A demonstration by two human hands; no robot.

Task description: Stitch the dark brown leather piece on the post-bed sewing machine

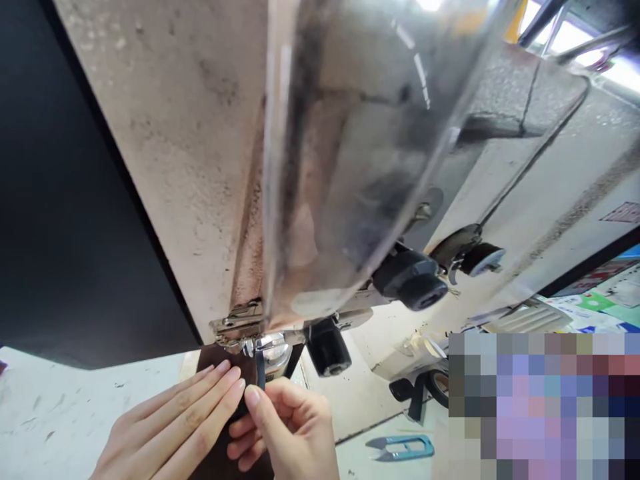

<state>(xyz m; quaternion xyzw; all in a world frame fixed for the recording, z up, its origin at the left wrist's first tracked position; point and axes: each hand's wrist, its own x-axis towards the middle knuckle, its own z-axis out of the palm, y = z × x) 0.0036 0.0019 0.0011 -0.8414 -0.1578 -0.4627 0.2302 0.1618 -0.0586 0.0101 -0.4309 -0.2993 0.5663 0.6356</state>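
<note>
— What have I got under the machine?

— A dark brown leather piece (220, 427), lying flat on the counter (60, 413) right below the shiny metal presser foot (250, 343) of the big off-white sewing machine (190, 153). My left hand (180, 420) rests on it just left of the foot, fingers (225, 383) straight and together, pressing down, gripping nothing. My right hand (287, 427) sits just right of the foot, thumb and forefinger pinched on the edge of a narrow dark strap (260, 370) that stands up beside the foot.

— How will the leather handle?

— I judge it light, supple but with some body, so it should slide flat and not bunch. I'd hold it by flat pressure near the foot and pinch the free edge.

— Anything else around?

— A clear scratched guard plate (350, 153) hangs above the foot, a black knob (327, 347) lies just right of it, and blue thread snips (400, 448) lie on the counter well to the right.
</note>
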